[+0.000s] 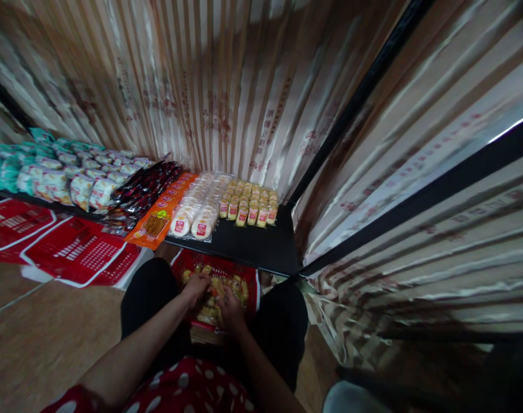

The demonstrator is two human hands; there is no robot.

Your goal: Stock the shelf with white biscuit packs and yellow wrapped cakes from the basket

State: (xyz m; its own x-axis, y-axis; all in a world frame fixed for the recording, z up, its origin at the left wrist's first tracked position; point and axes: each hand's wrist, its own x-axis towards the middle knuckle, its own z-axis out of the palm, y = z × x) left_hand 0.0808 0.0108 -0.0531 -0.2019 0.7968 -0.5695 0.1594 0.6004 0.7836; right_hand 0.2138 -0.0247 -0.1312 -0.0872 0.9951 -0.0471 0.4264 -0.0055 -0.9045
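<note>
Between my knees stands a red plastic basket [258, 289] filled with small yellow snack packets [207, 314] in clear wrappers. My left hand [196, 287] is over the basket's left part, fingers closed around a yellow packet that they mostly hide. My right hand [232, 308] grips a similar yellow snack packet [218, 287] just beside it. The hands are close together, above the other packets. On the black shelf [261, 246] ahead, more of these yellow packets [248, 203] stand in tight rows with red labels facing me.
Left along the shelf lie round white packs [201, 225], an orange snack bag [158, 218], dark red packets [147, 186], white packs [92, 189] and green ones [12, 166]. Red baskets [78, 249] are on the floor at left. Black posts [351, 109] and draped printed sheeting [227, 86] surround the shelf.
</note>
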